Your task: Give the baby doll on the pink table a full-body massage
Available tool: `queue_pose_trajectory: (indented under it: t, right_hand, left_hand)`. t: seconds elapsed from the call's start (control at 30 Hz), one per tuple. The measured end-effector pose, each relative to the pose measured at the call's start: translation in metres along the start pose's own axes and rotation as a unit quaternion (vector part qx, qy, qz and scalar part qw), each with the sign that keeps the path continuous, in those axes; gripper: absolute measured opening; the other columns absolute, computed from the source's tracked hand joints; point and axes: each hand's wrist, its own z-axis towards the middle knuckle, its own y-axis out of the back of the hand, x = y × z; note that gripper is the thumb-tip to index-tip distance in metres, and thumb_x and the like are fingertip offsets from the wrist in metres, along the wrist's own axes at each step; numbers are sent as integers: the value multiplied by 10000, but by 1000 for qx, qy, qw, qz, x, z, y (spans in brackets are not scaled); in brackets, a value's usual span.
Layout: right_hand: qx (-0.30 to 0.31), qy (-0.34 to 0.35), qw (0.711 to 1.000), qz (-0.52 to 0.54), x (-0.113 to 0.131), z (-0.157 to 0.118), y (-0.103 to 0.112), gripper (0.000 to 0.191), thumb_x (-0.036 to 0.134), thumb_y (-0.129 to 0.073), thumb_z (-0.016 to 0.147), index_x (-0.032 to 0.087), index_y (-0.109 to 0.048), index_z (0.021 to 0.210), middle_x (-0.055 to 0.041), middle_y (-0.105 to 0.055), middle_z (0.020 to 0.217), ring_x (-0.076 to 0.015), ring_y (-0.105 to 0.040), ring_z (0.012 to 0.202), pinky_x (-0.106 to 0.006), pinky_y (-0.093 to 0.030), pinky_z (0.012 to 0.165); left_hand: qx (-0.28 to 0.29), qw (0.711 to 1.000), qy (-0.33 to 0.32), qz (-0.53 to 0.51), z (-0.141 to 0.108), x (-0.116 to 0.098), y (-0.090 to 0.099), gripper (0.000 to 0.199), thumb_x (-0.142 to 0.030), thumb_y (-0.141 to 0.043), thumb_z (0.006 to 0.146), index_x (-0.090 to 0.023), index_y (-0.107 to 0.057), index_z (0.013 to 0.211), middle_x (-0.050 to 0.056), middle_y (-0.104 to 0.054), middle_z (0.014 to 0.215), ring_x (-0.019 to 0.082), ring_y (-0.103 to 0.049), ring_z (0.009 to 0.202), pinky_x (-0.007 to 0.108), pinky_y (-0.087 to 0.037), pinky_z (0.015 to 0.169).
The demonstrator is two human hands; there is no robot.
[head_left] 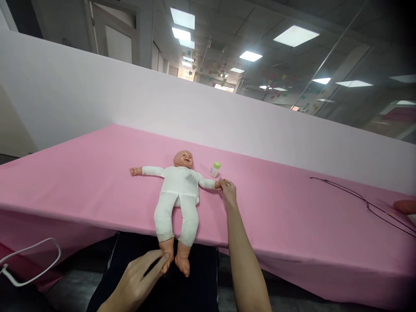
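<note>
A baby doll [180, 184] in white clothes lies on its back on the pink tabletop, head toward the wall, arms spread, bare feet hanging past the front edge. My left hand [139, 275] holds the doll's foot on the left of the view, fingers closed at its ankle. The doll's hand on the right of the view is pinched by my right hand [228, 190]. Just beyond that hand, a small white bottle [215, 169] with a green cap stands on the cloth.
Pink cloth [292, 216] covers the table. A low white wall [227, 117] runs behind it. A thin dark cable [351, 192] crosses the right side, near a partly visible orange-brown object [404, 206]. A white looped frame [32, 277] stands at the lower left.
</note>
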Motion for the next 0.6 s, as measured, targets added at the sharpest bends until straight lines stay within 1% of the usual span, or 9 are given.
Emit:
queue_pose_trajectory:
  t: [0.07, 0.13, 0.2, 0.27, 0.3, 0.37, 0.43, 0.5, 0.6]
  right_hand:
    - [5, -9, 997, 72, 10, -2, -2, 493, 635, -839, 679, 209, -594, 714, 30, -530, 631, -130, -458, 570, -282, -394, 540]
    - [-2, 1, 991, 134, 26, -4, -8, 482, 607, -877, 634, 192, -648, 719, 6, -575, 669, -132, -474, 605, -284, -415, 559]
    - [15, 26, 986, 162, 44, -6, -19, 473, 589, -885, 629, 177, -712, 782, -28, -640, 736, -139, -503, 635, -286, -435, 571]
    - [57, 49, 987, 144, 62, -10, -36, 459, 577, -873, 650, 165, -750, 811, -43, -668, 751, -133, -490, 613, -280, -413, 544]
    - [87, 60, 987, 121, 69, -13, -47, 444, 565, -864, 662, 158, -763, 806, -43, -671, 737, -127, -475, 594, -276, -395, 528]
    - [162, 84, 981, 58, 79, -25, -70, 390, 528, -838, 696, 149, -773, 765, -35, -670, 692, -125, -469, 578, -267, -377, 522]
    - [227, 121, 966, -12, 82, -38, -91, 335, 478, -779, 759, 157, -746, 671, -12, -646, 621, -131, -489, 585, -259, -375, 542]
    - [249, 159, 953, -67, 82, -45, -103, 350, 428, -716, 812, 169, -690, 578, 14, -596, 552, -127, -483, 575, -255, -357, 549]
    - [215, 160, 961, -68, 81, -36, -97, 341, 423, -707, 812, 166, -698, 589, 10, -620, 575, -125, -479, 567, -258, -362, 545]
  left_hand:
    - [-8, 997, 64, -37, 5, 2, 9, 456, -33, -539, 1007, -209, -660, 1411, 123, -742, 1154, 208, -748, 1076, 257, -629, 889]
    - [-26, 985, 156, -74, 22, 11, 22, 395, -91, -548, 1017, -263, -719, 1329, 100, -732, 1151, 200, -749, 1042, 264, -627, 882]
    - [-56, 964, 238, -108, 51, 28, 35, 258, -214, -603, 1016, -264, -780, 1197, 91, -724, 1134, 215, -740, 1027, 294, -626, 880]
    - [-66, 941, 297, -149, 88, 54, 40, 245, -367, -650, 987, -240, -801, 1133, 99, -722, 1184, 256, -724, 1080, 332, -627, 882]
    - [-74, 931, 316, -169, 107, 68, 38, 278, -423, -681, 956, -226, -805, 1107, 101, -730, 1192, 272, -718, 1092, 348, -623, 882]
    - [-41, 916, 331, -225, 142, 97, 27, 341, -471, -718, 918, -198, -803, 1106, 108, -758, 1177, 296, -706, 1125, 401, -585, 976]
    - [-15, 891, 347, -293, 167, 119, 11, 377, -501, -722, 906, -167, -803, 1061, 123, -779, 1152, 317, -705, 1133, 439, -551, 1026]
    - [-2, 869, 363, -336, 178, 130, -1, 407, -524, -711, 914, -150, -802, 1047, 137, -784, 1158, 330, -699, 1154, 454, -531, 1047]
    - [-12, 861, 381, -336, 167, 119, 2, 427, -529, -716, 918, -157, -796, 1112, 138, -774, 1210, 332, -685, 1197, 446, -520, 1060]
